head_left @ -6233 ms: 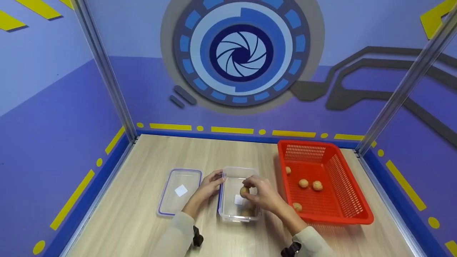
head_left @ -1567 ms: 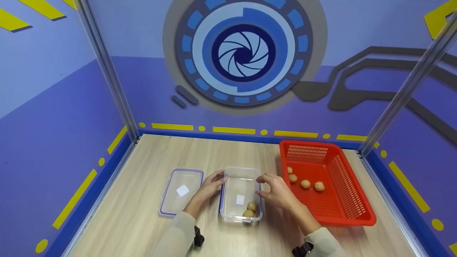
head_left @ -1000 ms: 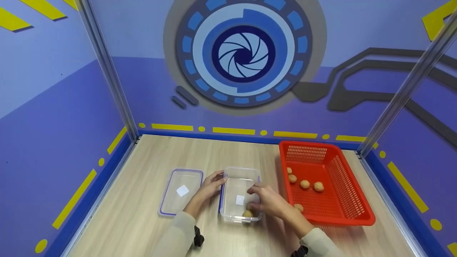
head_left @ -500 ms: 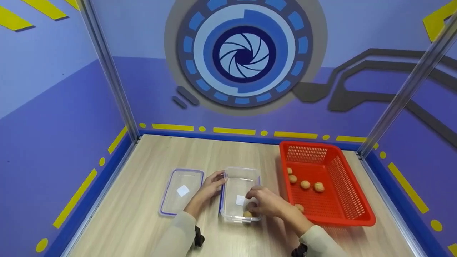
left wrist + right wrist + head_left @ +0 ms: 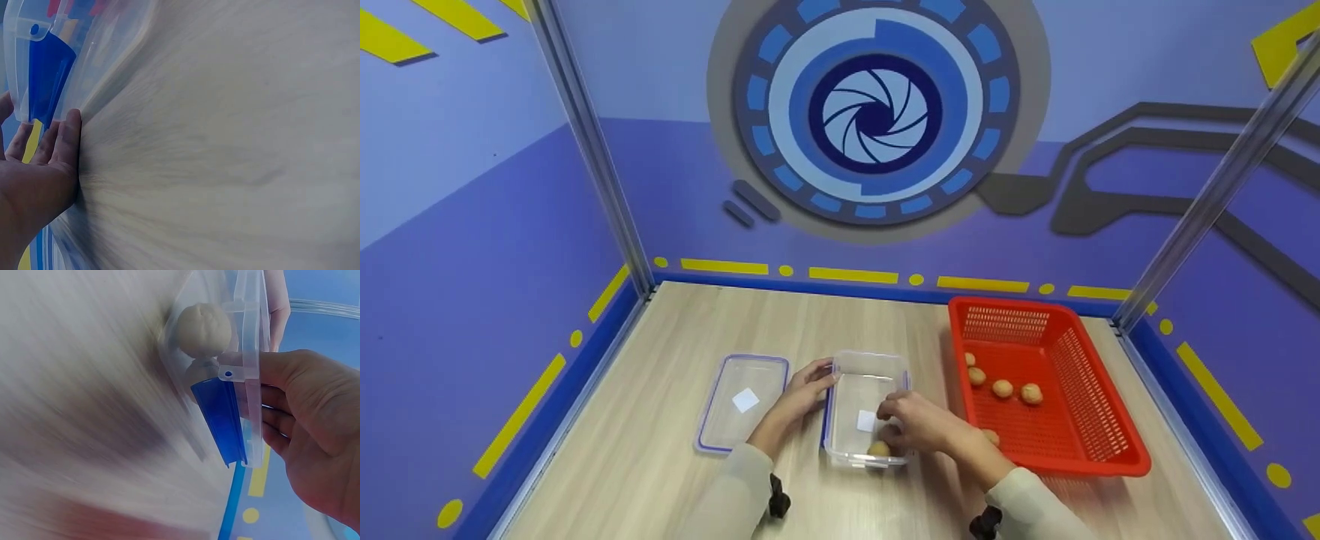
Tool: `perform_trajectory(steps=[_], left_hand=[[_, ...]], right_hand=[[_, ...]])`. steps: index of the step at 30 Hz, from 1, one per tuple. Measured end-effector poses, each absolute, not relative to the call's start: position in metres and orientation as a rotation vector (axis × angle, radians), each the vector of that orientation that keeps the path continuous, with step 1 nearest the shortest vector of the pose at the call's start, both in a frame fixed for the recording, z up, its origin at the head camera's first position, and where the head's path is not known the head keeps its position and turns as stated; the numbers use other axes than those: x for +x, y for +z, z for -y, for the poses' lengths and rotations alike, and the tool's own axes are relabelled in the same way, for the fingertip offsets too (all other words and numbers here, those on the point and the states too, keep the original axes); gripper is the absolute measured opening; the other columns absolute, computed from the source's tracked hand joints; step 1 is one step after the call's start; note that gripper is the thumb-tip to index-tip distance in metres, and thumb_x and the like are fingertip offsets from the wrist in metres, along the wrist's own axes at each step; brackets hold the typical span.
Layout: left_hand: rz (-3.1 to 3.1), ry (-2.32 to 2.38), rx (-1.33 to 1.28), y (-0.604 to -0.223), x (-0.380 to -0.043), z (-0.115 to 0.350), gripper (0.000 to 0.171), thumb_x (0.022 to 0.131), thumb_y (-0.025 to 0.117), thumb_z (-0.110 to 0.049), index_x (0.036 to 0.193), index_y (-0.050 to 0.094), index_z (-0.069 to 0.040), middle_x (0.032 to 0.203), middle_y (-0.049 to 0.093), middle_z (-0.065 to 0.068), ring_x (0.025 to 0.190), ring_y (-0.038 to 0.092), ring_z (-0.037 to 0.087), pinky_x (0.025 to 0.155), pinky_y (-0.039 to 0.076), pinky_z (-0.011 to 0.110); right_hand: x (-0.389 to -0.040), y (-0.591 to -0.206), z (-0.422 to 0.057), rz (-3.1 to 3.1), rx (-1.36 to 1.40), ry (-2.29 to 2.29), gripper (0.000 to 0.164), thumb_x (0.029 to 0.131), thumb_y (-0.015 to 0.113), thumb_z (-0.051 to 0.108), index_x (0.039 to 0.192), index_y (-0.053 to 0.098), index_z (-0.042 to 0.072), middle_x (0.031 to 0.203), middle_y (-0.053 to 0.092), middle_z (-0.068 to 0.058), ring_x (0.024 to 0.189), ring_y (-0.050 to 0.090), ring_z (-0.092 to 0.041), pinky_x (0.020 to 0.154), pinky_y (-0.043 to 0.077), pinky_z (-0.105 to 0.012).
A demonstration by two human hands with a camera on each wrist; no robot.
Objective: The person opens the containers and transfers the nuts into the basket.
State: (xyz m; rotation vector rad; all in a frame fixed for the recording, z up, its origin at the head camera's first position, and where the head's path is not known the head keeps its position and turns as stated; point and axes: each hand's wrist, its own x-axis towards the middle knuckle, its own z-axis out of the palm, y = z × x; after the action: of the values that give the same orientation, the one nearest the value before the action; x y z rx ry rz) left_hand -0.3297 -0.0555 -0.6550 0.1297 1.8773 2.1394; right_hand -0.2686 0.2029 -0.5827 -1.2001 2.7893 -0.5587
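My left hand [image 5: 804, 394] holds the left side of a transparent plastic food container [image 5: 851, 390], thumb at the rim and fingers along the outer wall near a blue latch [image 5: 50, 76]. My right hand [image 5: 926, 424] reaches over the opposite rim into the container. Its thumb and fingers pinch a walnut [image 5: 199, 377], partly hidden behind the blue latch in the right wrist view. Another walnut [image 5: 879, 448] lies beside it in the container's near right corner. A white label [image 5: 866, 421] shows on the container floor.
Left of the container lies its transparent lid [image 5: 727, 424] with a blue-edged seal. A red perforated basket [image 5: 1080, 457] stands at the right with several walnuts [image 5: 1002, 388] inside. Patterned panels [image 5: 675, 187] and metal posts [image 5: 592, 150] border the wooden table [image 5: 682, 322].
Earlier my right hand carried a walnut over the container, then stood empty at its right rim. It has since moved down to the walnuts inside. The basket shows one more walnut; the left hand stays.
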Motion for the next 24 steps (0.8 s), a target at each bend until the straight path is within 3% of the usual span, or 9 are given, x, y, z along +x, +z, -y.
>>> perform_trajectory(steps=[4,8,14,21,24], left_hand=[[-1.891,2.126,0.126,-0.655,-0.33,0.056,0.057,0.107,0.064,-0.019,0.157,0.045,-0.001,0.157,0.049,0.024,0.138,0.054,0.038,0.107,0.052,0.049],[-1.894,2.133,0.126,-0.654,-0.33,0.056,0.057,0.106,0.066,-0.02,0.156,0.046,-0.001,0.156,0.051,0.024,0.135,0.056,0.036,0.101,0.056,0.044],[-1.884,2.146,0.128,-0.654,-0.329,0.056,0.055,0.106,0.065,-0.016,0.155,0.047,0.0,0.155,0.051,0.025,0.133,0.058,0.039,0.097,0.058,0.04],[-1.869,2.15,0.164,-0.653,-0.329,0.056,0.055,0.107,0.063,-0.016,0.155,0.044,0.002,0.155,0.05,0.027,0.135,0.056,0.042,0.103,0.056,0.047],[-1.86,2.154,0.154,-0.653,-0.328,0.057,0.058,0.106,0.065,-0.018,0.156,0.045,0.001,0.156,0.05,0.026,0.137,0.055,0.041,0.105,0.054,0.049]], right_hand=[[-0.27,-0.584,-0.202,-2.799,-1.286,-0.52,0.012,0.088,0.081,0.002,0.099,0.077,0.001,0.092,0.074,-0.01,0.081,0.065,-0.02,0.072,0.058,-0.031],[-0.271,-0.586,-0.201,-2.821,-1.385,-0.452,0.01,0.085,0.082,0.002,0.092,0.075,0.003,0.084,0.071,-0.008,0.075,0.054,-0.01,0.065,0.051,-0.028],[-0.272,-0.59,-0.199,-2.835,-1.464,-0.427,0.012,0.081,0.081,0.001,0.082,0.071,0.006,0.075,0.067,-0.005,0.069,0.048,-0.009,0.06,0.04,-0.025],[-0.273,-0.595,-0.194,-2.864,-1.498,-0.434,0.02,0.08,0.08,-0.001,0.073,0.064,0.008,0.067,0.042,0.01,0.064,0.038,-0.007,0.056,0.03,-0.024],[-0.273,-0.595,-0.191,-2.857,-1.457,-0.415,0.019,0.084,0.08,0.001,0.074,0.064,0.008,0.068,0.041,0.011,0.065,0.038,-0.006,0.057,0.03,-0.024]])
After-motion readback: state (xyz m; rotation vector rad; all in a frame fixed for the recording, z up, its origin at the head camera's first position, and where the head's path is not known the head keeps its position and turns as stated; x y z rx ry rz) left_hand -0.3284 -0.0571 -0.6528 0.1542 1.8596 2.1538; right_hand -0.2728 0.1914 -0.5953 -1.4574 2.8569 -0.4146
